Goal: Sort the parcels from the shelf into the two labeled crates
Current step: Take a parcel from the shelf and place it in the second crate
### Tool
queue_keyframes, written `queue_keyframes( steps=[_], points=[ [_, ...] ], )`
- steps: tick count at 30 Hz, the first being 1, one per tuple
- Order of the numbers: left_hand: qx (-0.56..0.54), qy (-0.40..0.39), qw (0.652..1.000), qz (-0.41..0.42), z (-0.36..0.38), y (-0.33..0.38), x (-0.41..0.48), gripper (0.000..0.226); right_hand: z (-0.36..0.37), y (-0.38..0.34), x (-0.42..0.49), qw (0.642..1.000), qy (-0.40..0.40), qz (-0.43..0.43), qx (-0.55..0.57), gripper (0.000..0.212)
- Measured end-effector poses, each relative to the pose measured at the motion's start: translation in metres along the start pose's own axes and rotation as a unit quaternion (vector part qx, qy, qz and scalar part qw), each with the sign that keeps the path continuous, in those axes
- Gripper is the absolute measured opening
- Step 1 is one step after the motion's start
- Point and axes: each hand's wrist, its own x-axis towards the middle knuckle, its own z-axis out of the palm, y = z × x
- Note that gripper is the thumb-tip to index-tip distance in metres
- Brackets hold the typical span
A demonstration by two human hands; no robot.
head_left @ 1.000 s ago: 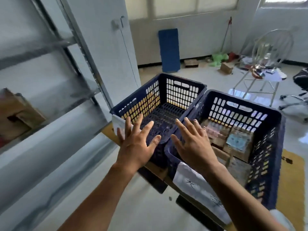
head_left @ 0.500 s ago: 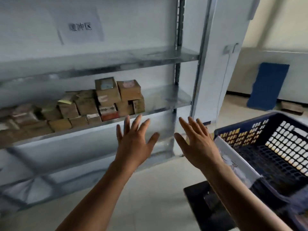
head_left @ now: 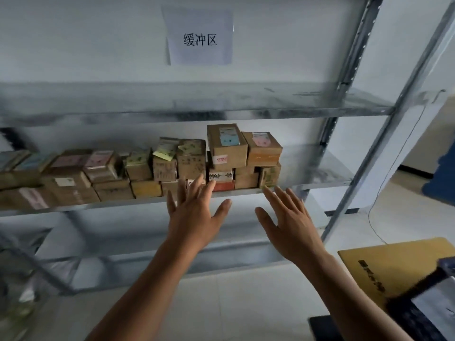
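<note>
Where the hands were: left hand (head_left: 194, 217) and right hand (head_left: 288, 227) were raised side by side before the shelf (head_left: 320, 183), palms forward; neither held anything.
Grip: fingers of both were straight and spread apart, thumbs out; left fingertips overlapped the bottom row in the view, right fingertips reached the shelf's front edge; contact could not be told.
Parcels: parcels (head_left: 147, 173) sat two high on the middle shelf, packed side to side from the far left to right of centre; bare shelf lay to their right.
Nearest picks: blue-label parcel (head_left: 226, 146) and pink-label parcel (head_left: 262, 148) stood on top at the right end, touching, nothing over them.
Step in hand: judged to be the reach for the next parcel; sorting looked far from done, with many on the shelf.
How to do it well: likely best to take a top one first, a hand at each side; lifting straight up before drawing back would spare the neighbours; pulling a bottom one would probably tip those above.
Label check: colour labels faced up, so reading one before turning should settle the destination.
Crate: only a corner of the crate (head_left: 413, 316) showed at lower right, well apart from the shelf; its label was unreadable.
</note>
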Motion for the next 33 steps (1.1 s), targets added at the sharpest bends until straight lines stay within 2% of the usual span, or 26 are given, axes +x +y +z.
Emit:
queue_keyframes(
  steps=[8,14,17,24,33],
  points=[
    [-0.043,-0.001,0.998,-0.038,0.036,-0.016,0.085,0.076,0.034,0.024,0.100,1.000,0.018,-0.016,0.008,0.080],
    [-0.037,-0.011,0.997,-0.068,0.063,-0.012,0.162,0.079,0.054,0.056,0.188,0.998,0.023,-0.039,0.041,0.086],
    [-0.035,0.001,0.996,-0.079,0.071,-0.013,0.202,0.086,0.059,0.071,0.231,0.998,-0.016,-0.027,0.046,0.086],
    [-0.151,-0.014,0.979,-0.135,0.091,-0.013,0.271,0.085,0.073,0.090,0.308,0.997,-0.022,-0.041,0.066,0.080],
    [-0.191,-0.036,0.970,-0.145,0.115,-0.030,0.339,0.094,0.096,0.096,0.363,0.999,-0.021,-0.029,0.033,0.088]
  ],
)
